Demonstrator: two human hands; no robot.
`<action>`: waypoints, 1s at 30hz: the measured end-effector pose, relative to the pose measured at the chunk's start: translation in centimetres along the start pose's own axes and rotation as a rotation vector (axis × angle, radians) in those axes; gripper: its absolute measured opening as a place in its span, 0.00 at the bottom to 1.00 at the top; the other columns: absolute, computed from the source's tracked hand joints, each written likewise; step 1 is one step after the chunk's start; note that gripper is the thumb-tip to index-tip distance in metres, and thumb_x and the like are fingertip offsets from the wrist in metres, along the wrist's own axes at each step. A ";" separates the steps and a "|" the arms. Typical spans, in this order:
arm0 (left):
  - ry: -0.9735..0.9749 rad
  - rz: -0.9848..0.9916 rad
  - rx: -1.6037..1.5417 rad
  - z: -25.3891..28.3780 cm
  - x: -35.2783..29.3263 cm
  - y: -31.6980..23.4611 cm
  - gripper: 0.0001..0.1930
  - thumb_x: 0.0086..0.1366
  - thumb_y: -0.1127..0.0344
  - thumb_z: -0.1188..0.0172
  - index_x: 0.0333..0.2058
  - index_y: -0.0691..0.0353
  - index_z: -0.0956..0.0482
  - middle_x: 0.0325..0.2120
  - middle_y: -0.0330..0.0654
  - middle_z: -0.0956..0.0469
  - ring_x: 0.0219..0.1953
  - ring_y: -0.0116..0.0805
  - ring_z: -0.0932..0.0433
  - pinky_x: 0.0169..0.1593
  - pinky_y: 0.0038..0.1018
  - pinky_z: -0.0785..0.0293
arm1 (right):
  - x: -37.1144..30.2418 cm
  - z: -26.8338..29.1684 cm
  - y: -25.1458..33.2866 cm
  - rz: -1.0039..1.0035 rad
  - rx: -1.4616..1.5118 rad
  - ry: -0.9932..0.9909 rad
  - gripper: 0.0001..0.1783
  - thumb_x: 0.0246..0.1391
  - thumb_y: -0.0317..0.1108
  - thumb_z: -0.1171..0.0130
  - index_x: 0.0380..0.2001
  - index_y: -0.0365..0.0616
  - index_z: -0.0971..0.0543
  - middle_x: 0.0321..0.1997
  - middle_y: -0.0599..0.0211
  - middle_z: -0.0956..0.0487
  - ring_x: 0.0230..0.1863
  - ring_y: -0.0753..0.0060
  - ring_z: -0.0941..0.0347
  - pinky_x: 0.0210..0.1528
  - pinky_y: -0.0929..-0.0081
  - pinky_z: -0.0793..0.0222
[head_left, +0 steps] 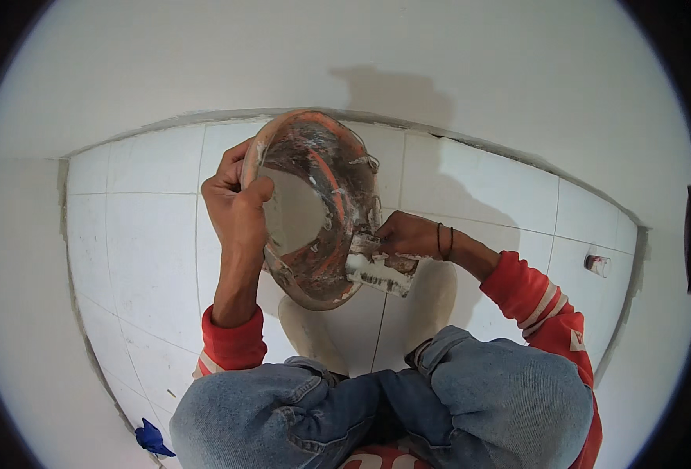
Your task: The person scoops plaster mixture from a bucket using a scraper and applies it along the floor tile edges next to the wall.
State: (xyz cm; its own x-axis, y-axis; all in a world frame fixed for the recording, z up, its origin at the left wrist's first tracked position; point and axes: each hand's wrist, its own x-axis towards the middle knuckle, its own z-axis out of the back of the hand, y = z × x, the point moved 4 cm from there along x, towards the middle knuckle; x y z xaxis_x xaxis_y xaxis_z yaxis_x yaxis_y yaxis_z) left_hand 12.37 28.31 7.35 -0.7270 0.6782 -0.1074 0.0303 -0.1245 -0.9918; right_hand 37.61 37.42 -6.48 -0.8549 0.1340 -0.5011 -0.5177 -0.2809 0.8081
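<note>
My left hand point(240, 199) grips the left rim of a worn orange-brown bowl point(302, 144), its thumb over the edge. The bowl is tilted, and its inner wall is streaked with dried grey and white residue. Pale grey wet mix point(294, 211) lies in its left part. In my right hand point(412, 236) is a putty knife point(380, 277), held at the bowl's lower right rim. White paste and dark stains cover its wide blade, and the fingers hide part of its handle.
White floor tiles point(146, 234) meet a pale wall point(228, 55) just beyond the bowl. A small clear cup point(597, 265) lies on the right, near the side wall. At the lower left is a crumpled blue item point(154, 438). My knees and shoes are below the bowl.
</note>
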 end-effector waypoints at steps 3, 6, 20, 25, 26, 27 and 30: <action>0.033 0.003 0.049 0.7 0.2 0.2 0.22 0.45 0.77 0.45 0.41 0.77 0.13 0.39 0.43 0.17 0.35 0.27 0.24 0.46 0.25 0.28 | -0.5 1.8 1.5 0.008 0.140 -0.063 0.17 0.54 0.39 0.34 0.32 0.31 0.15 0.23 0.47 0.19 0.25 0.60 0.23 0.35 0.58 0.26; 0.045 -0.018 0.018 0.9 0.4 0.6 0.21 0.45 0.76 0.45 0.38 0.77 0.13 0.44 0.45 0.17 0.38 0.29 0.22 0.47 0.26 0.27 | -0.4 4.1 2.0 -0.085 -0.144 -0.202 0.15 0.55 0.39 0.34 0.32 0.35 0.13 0.26 0.48 0.16 0.30 0.52 0.17 0.38 0.57 0.22; 0.007 -0.032 0.023 0.9 0.7 1.3 0.22 0.42 0.75 0.45 0.38 0.77 0.13 0.48 0.47 0.16 0.46 0.35 0.20 0.52 0.27 0.27 | -3.0 0.6 1.9 0.086 0.405 -0.072 0.14 0.62 0.37 0.35 0.46 0.39 0.13 0.32 0.60 0.14 0.33 0.70 0.21 0.40 0.66 0.26; 0.038 -0.006 -0.049 4.7 2.1 4.5 0.38 0.39 0.67 0.46 0.54 0.78 0.19 0.46 0.48 0.16 0.47 0.37 0.18 0.59 0.29 0.25 | -13.1 6.8 -6.9 -0.197 0.372 -0.684 0.11 0.65 0.30 0.38 0.46 0.41 0.12 0.43 0.67 0.14 0.37 0.75 0.23 0.42 0.72 0.28; 0.044 -0.007 -0.104 6.1 1.9 4.7 0.37 0.41 0.68 0.45 0.54 0.78 0.19 0.47 0.49 0.16 0.48 0.38 0.18 0.58 0.30 0.25 | -13.8 8.1 -7.4 -0.126 0.164 -0.931 0.11 0.62 0.28 0.37 0.45 0.43 0.11 0.42 0.66 0.15 0.38 0.72 0.23 0.42 0.71 0.28; 0.047 -0.003 -0.111 6.8 1.8 5.4 0.37 0.41 0.68 0.45 0.54 0.78 0.19 0.47 0.49 0.16 0.48 0.38 0.18 0.58 0.30 0.25 | -14.9 9.0 -8.0 -0.061 -0.061 -1.171 0.12 0.59 0.26 0.36 0.44 0.44 0.11 0.41 0.64 0.16 0.39 0.68 0.22 0.41 0.71 0.28; 0.024 0.023 -0.177 8.0 1.5 7.0 0.34 0.45 0.68 0.44 0.54 0.78 0.19 0.46 0.49 0.16 0.46 0.37 0.17 0.56 0.29 0.23 | -15.9 11.0 -12.0 0.017 -0.747 -1.290 0.21 0.49 0.24 0.32 0.49 0.50 0.12 0.38 0.67 0.21 0.39 0.63 0.26 0.40 0.65 0.31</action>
State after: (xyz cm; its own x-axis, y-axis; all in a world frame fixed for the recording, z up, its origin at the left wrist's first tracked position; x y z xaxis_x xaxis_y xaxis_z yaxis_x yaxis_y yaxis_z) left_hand 6.01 22.65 0.79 -0.7084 0.6937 -0.1301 0.1691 -0.0121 -0.9855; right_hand 57.04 49.07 -4.85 -0.5064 0.7410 0.4410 -0.7128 -0.6475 0.2695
